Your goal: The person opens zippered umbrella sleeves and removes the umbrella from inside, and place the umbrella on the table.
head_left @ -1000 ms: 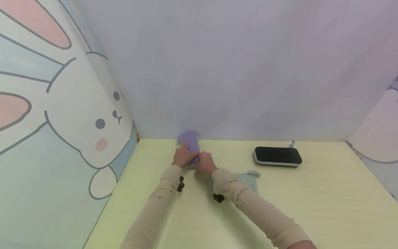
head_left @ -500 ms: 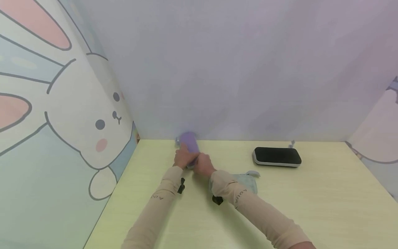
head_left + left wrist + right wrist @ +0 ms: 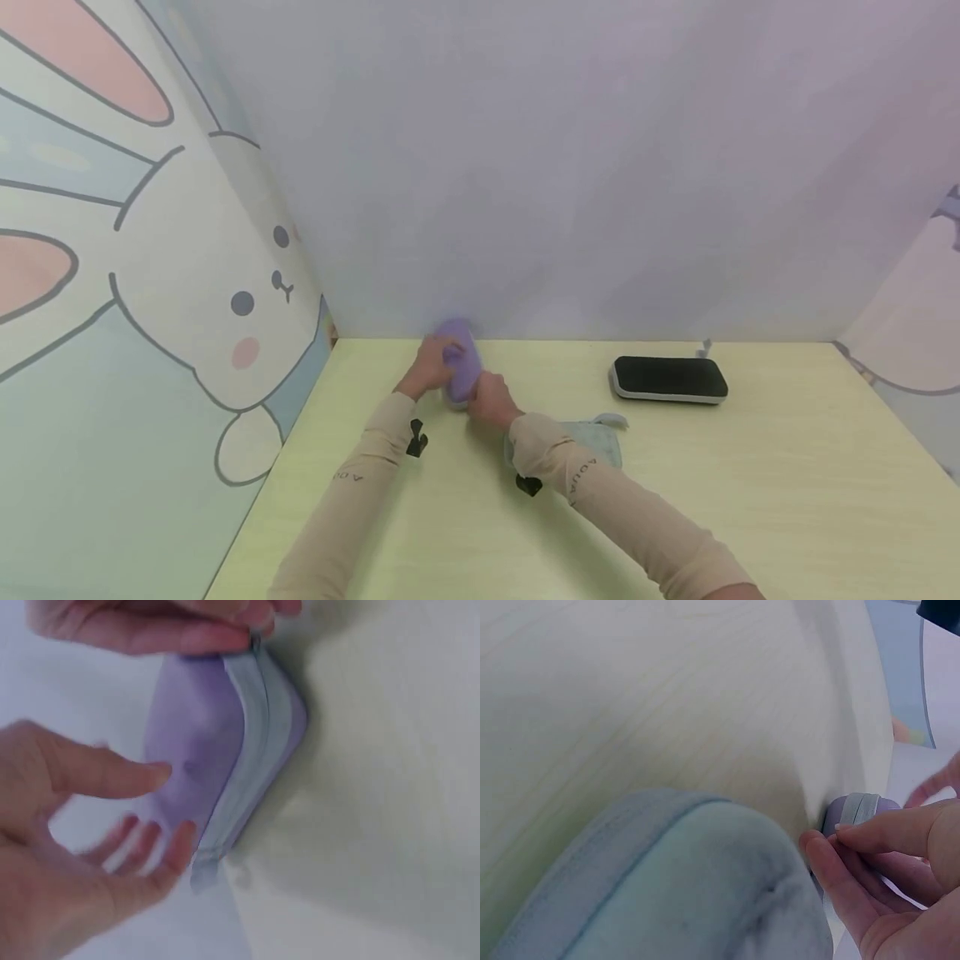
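A purple zip pouch (image 3: pixel 467 367) with a pale zipper band (image 3: pixel 259 727) lies at the back left of the table, against the wall. My right hand (image 3: pixel 492 400) pinches at the zipper by the pouch's near end; its fingertips mostly hide the zipper pull. Spread loosely over the pouch's left side is my left hand (image 3: pixel 435 364), thumb and fingers apart. In the left wrist view, the left hand (image 3: pixel 82 825) has its fingertips close to the purple fabric; whether they touch it I cannot tell. A pale green zip pouch (image 3: pixel 720 877) lies beneath my right forearm.
A black-topped case with a pale rim (image 3: pixel 669 380) lies at the back right, a small light tab (image 3: pixel 703 348) behind it. The back wall (image 3: pixel 570 208) rises from the table's (image 3: pixel 735 492) far edge. A rabbit-print wall (image 3: pixel 172 333) bounds the left side.
My left hand has come off the pouch's near end and shifted left and farther back, its fingers parting. The right hand has stayed at the zipper. More of the pouch's top now shows.
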Tool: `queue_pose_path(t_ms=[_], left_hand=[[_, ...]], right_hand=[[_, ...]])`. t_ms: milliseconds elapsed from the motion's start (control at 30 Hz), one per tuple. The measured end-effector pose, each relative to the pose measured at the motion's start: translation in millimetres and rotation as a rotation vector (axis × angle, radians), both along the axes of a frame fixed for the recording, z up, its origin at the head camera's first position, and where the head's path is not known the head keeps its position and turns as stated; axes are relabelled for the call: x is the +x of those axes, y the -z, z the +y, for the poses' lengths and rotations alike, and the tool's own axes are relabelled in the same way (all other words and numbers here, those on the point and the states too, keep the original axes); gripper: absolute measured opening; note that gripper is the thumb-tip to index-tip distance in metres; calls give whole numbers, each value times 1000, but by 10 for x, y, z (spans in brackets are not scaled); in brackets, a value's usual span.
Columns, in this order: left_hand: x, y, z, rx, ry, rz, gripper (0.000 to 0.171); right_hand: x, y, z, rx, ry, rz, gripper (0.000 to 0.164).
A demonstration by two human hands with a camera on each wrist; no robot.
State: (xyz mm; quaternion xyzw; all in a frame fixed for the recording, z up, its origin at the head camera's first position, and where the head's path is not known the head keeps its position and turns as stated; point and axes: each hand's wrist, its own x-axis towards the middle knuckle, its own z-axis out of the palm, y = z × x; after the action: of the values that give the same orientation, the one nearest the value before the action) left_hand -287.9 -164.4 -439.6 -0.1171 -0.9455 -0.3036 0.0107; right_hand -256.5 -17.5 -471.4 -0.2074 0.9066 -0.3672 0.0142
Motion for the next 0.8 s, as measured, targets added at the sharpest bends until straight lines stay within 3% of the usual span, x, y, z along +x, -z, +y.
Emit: queue_pose_path(t_ms=[100,167,233,433,567,800], left_hand=[[-56,0,-29,-73,191,93,52],[-81,25,-37,-112,288,105,55],[-95,51,-36,-133,346,85,55],[-81,88,-32,-212,332,21,51],[-53,59,-25,-265,322,-12,56],[-18,-17,-5,-297,306,-37,56]], right_hand=[[9,-3,-13,16,-6,-21,36],[9,0,-19,29,-16,-18,33],[7,8,-21,29,-24,-20,31],[-18,58,11,-39,-62,-35,34],[-18,49,47,-65,-85,0,35],[-2,4,67,8,-28,10,37]])
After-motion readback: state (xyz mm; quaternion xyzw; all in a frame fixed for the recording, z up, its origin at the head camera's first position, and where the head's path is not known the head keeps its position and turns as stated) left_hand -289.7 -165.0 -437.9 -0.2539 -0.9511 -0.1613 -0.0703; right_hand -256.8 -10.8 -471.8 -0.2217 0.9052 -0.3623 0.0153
